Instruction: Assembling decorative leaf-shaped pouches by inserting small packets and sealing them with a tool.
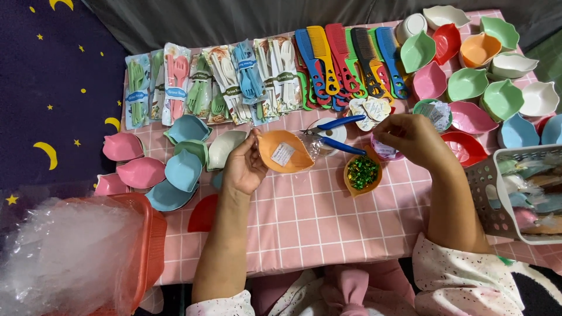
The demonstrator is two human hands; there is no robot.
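We see the left hand [244,168] grasping an orange bowl [285,151], with the thumb on the near rim and the fingers behind the left edge. The bowl sticks out to the right of this hand, tilted so that its inside faces us, and a small white label [283,154] lies inside it. A piece of clear wrap [312,145] hangs at the right tip of the bowl.

The right hand [413,139] is well apart from the bowl, to its right. Its fingers are bent and pinched over a small purple dish [383,150]; we cannot tell what exactly they grip.

Between the two hands, blue-handled pliers [336,133] lie on the pink checked surface [304,216]. Just below the right hand there is a small orange bowl with green ties [363,172]. Beyond the right hand we see white tags [370,110] and a row of coloured combs [345,58]. To the left of the left hand, pink and blue bowls [175,169] are stacked.
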